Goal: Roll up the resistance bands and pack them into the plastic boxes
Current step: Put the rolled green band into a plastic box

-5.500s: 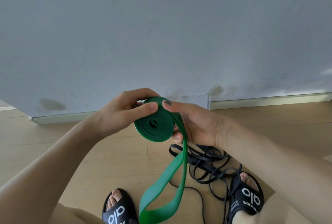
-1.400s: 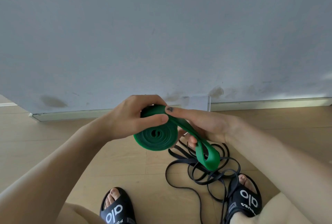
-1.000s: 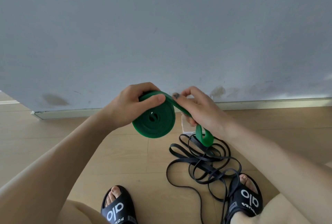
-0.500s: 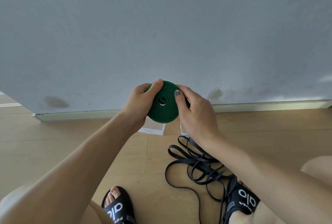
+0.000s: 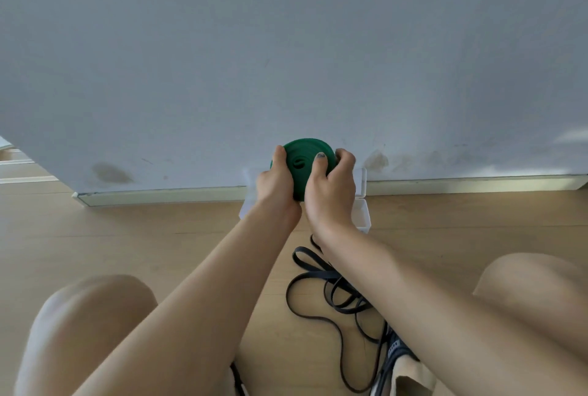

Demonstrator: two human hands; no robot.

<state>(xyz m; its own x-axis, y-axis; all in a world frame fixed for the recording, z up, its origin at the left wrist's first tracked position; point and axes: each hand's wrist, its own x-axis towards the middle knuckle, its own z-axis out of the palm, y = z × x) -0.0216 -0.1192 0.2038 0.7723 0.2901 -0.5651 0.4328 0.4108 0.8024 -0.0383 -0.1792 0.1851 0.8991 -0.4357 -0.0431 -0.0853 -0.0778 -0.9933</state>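
At foot of wall, over clear plastic box: green band, rolled into flat disc, held between both hands. Left hand grips left edge; right hand grips right, thumb across face. Hands close together. Box mostly hidden behind hands; contents not discernible. Black bands loose, tangled on wood floor, partly under right forearm.

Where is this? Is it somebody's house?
Probably a room in a home. There is a wooden floor, a plain wall with a skirting board, and a person crouching in slippers, holding a rolled green band.
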